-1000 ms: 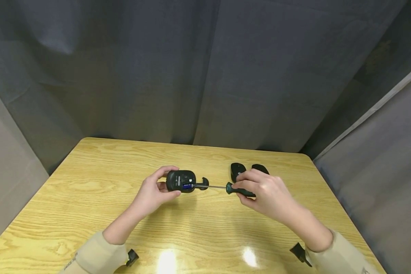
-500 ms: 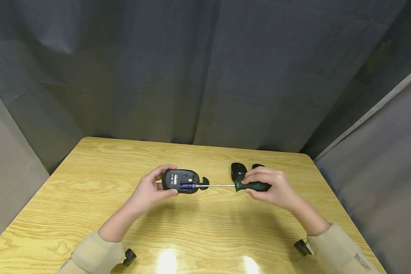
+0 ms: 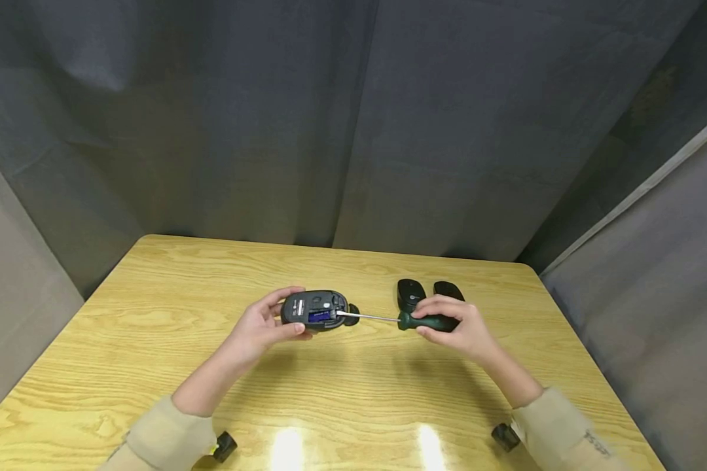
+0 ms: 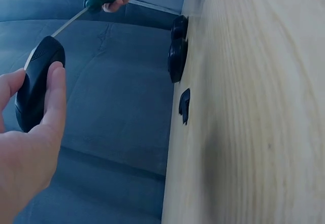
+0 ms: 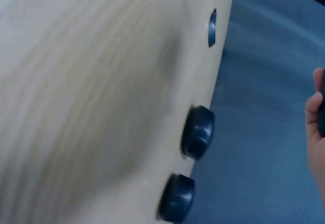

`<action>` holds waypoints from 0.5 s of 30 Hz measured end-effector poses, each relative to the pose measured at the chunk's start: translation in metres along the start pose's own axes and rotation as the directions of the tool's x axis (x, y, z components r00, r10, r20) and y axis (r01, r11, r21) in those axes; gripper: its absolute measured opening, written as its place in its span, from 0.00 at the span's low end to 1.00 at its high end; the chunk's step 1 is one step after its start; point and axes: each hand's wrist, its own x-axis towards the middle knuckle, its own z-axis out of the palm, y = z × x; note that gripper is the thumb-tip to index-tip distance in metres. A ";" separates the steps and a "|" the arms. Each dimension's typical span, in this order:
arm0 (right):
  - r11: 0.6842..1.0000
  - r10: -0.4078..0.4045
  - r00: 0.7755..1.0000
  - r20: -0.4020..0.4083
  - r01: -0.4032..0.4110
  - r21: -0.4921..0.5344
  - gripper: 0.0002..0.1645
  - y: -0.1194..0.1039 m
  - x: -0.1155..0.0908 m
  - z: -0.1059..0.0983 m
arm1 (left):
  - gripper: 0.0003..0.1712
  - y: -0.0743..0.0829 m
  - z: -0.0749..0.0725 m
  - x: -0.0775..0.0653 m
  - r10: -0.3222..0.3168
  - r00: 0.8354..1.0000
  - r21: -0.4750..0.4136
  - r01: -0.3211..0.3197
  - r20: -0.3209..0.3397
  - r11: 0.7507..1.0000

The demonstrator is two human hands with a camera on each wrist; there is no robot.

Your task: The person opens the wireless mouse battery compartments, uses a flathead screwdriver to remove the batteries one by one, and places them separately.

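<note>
My left hand (image 3: pixel 265 327) holds a black computer mouse (image 3: pixel 294 311) by its edges, underside facing me, raised above the table. Its battery bay is uncovered, with a blue battery (image 3: pixel 319 316) lying in it. In my right hand (image 3: pixel 456 327) is a screwdriver with a dark green handle (image 3: pixel 427 322). Its metal shaft (image 3: pixel 371 317) points left, and the tip overlaps the right end of the battery bay. The left wrist view shows the mouse (image 4: pixel 35 89) from the side, between thumb and fingers. Only part of the right hand (image 5: pixel 316 117) shows in the right wrist view.
A small black battery cover (image 3: pixel 353 315) lies on the wooden table (image 3: pixel 330 405) behind the shaft. Two more black mice, one nearer (image 3: pixel 410 293) and one farther right (image 3: pixel 448 289), sit behind my right hand. Grey curtains (image 3: pixel 271 131) hang around the table.
The mouse has turned so its underside faces up more fully. My right hand moved right with the screwdriver, then slightly back left, and the shaft now slants, its tip higher at the bay.
</note>
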 end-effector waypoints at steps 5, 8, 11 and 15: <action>0.997 0.061 0.998 -0.010 -0.061 0.039 0.17 0.002 -0.003 0.007 | 0.41 -0.005 0.003 0.000 -0.045 0.999 -0.033 0.045 0.016 0.998; 0.996 0.080 0.997 -0.001 -0.080 0.044 0.16 0.003 -0.003 0.009 | 0.40 -0.007 0.003 0.000 -0.059 0.998 -0.038 0.059 0.021 0.998; 0.995 0.090 0.996 0.014 -0.091 0.049 0.16 0.008 -0.004 0.009 | 0.40 -0.007 0.004 -0.001 -0.063 0.998 -0.035 0.064 0.023 0.997; 0.997 0.068 0.997 0.024 -0.069 0.043 0.16 0.009 -0.005 0.010 | 0.40 -0.006 0.003 -0.001 -0.065 0.998 -0.025 0.065 0.016 0.998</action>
